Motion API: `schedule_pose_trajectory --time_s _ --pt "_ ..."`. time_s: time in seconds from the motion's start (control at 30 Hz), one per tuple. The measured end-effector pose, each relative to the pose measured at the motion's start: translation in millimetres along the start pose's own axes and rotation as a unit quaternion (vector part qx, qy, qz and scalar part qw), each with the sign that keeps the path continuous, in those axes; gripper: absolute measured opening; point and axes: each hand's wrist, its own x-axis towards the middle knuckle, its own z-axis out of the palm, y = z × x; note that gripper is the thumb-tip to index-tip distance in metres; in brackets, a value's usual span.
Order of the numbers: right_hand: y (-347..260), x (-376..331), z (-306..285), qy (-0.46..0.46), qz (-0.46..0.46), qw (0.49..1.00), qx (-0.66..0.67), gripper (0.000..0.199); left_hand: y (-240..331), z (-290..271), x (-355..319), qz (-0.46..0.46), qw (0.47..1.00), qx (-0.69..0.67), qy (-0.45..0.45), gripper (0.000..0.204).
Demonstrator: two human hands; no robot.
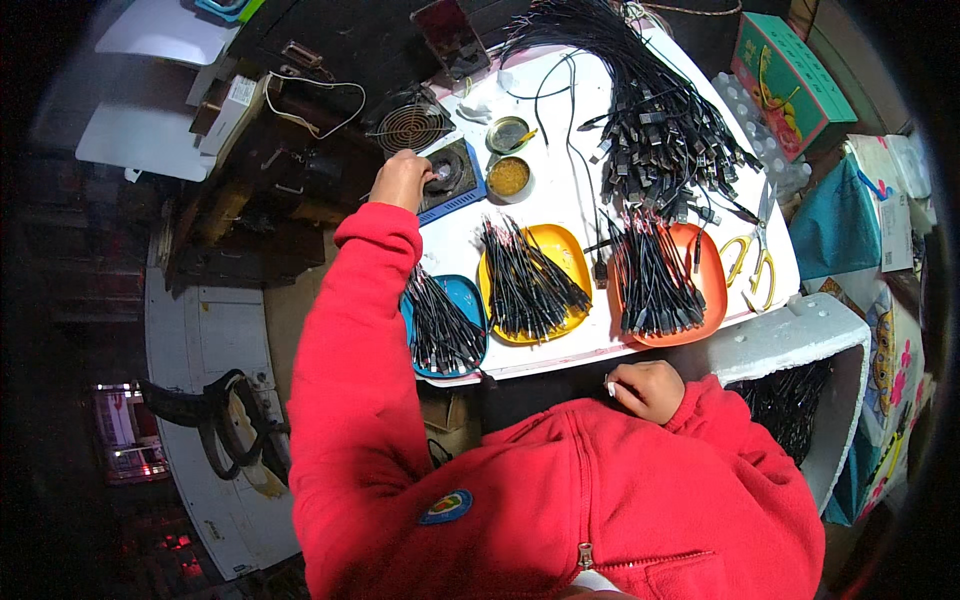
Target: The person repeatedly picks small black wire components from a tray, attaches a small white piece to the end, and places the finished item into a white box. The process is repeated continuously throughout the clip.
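Observation:
My left hand (pixel 402 181) reaches out to a blue box-shaped device (pixel 452 202) with a dark round well on top. Its fingers are pinched at the well; whatever they hold is hidden. My right hand (pixel 650 390) is curled just off the table's near edge, a small pale spot at its fingertips that I cannot make out. Between the hands, short black cables with bare pinkish ends lie bundled on a blue plate (pixel 482 290), a yellow plate (pixel 576 262) and an orange plate (pixel 712 290). Beyond the device are a tin of amber, grainy stuff (pixel 508 177) and a round tin (pixel 510 134).
A big heap of black USB cables (pixel 655 130) covers the table's far right. Yellow-handled scissors (pixel 762 250) lie at the right edge. A round fan grille (pixel 412 128) stands behind the device. A white foam box (pixel 845 350) of black cables sits at lower right, a green carton (pixel 790 80) above.

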Motion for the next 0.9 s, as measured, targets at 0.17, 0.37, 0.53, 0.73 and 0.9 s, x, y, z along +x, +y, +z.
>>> schedule_pose_trajectory --time_s 0.17,0.37,0.53,0.73,0.9 --pt "0.5 -0.7 -0.7 0.000 0.000 1.000 0.011 0.014 2.2 4.9 9.3 0.003 0.998 0.037 -0.044 0.010" --pt "2.9 -2.8 -1.6 0.000 -0.014 1.000 0.004 0.015 6.9 5.9 12.4 -0.005 0.996 0.067 -0.064 0.009" --pt "-1.7 -4.9 -1.9 0.008 -0.002 1.000 0.025 0.015 15.6 -31.4 0.1 -0.001 0.999 -0.008 0.033 0.011" --pt "-41.3 4.4 -25.8 -0.008 -0.003 0.988 0.154 0.015 81.4 -131.2 -84.0 -0.150 0.865 -0.465 0.119 0.008" --pt "-111.5 36.0 -21.7 0.144 -0.229 0.957 0.106 0.041 186.2 -184.4 -148.6 -0.121 0.626 -0.763 0.107 0.021"
